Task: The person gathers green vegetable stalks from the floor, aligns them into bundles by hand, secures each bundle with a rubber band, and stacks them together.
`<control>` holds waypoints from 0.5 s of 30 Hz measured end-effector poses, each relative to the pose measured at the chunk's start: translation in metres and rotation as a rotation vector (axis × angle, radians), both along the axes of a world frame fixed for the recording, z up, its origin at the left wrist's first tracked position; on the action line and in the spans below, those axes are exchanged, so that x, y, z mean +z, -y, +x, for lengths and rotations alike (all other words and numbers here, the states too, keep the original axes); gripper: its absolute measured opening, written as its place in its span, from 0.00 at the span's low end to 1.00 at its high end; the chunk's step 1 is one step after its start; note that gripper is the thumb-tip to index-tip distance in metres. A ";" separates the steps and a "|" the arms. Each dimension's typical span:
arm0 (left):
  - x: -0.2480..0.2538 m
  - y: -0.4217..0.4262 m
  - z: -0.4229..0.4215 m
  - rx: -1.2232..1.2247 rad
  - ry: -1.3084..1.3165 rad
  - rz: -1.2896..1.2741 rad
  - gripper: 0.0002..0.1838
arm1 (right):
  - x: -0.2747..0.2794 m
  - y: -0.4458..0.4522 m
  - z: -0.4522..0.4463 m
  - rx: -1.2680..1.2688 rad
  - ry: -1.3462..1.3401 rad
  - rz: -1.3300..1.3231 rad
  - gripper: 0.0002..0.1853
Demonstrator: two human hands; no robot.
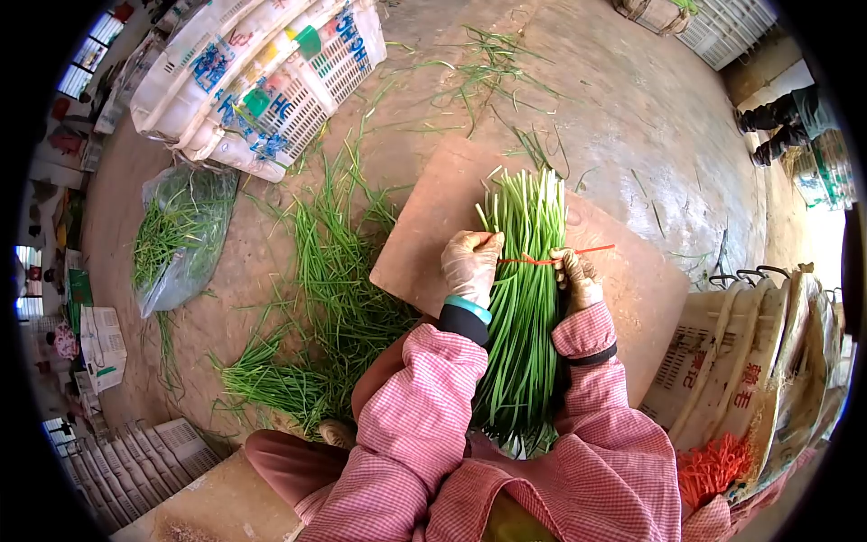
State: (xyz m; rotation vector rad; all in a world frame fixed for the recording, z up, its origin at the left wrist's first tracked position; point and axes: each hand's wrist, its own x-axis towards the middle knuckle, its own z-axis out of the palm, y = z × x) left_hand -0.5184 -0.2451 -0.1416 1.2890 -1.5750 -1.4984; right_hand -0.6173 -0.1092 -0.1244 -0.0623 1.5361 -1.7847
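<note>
A plastic bag [188,237] of greens and loose stalks [339,262] litter the scuffed floor [623,108]; on a brown board [429,221], the left hand [470,264] pinches the red tie [516,262] round the green bundle [519,334]; the right hand's [576,273] bent fingers grip it opposite; crates [718,348] stand farther right

Pinching a red tie [539,262] across green stalks [519,348] mid-frame with left hand [472,264] and right hand [578,276], plus loose greens [334,262] left of centre!
</note>
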 end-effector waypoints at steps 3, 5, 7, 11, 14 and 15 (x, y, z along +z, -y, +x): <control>0.009 -0.002 -0.003 -0.004 0.117 -0.252 0.05 | -0.005 0.000 -0.001 0.007 -0.026 -0.027 0.10; 0.004 0.000 -0.008 0.014 0.077 -0.282 0.05 | -0.008 0.001 -0.003 0.019 -0.027 -0.032 0.10; -0.002 0.000 -0.015 0.038 -0.021 -0.292 0.04 | -0.008 0.002 -0.003 0.029 -0.052 -0.017 0.11; 0.009 0.006 -0.026 0.033 -0.083 -0.293 0.03 | -0.006 0.000 -0.005 0.105 -0.045 0.025 0.10; 0.003 0.015 -0.038 0.000 -0.111 -0.239 0.03 | -0.007 0.001 -0.002 0.083 0.001 0.003 0.11; -0.001 0.017 -0.045 0.022 -0.125 -0.280 0.03 | -0.007 0.000 -0.002 0.082 0.005 -0.029 0.10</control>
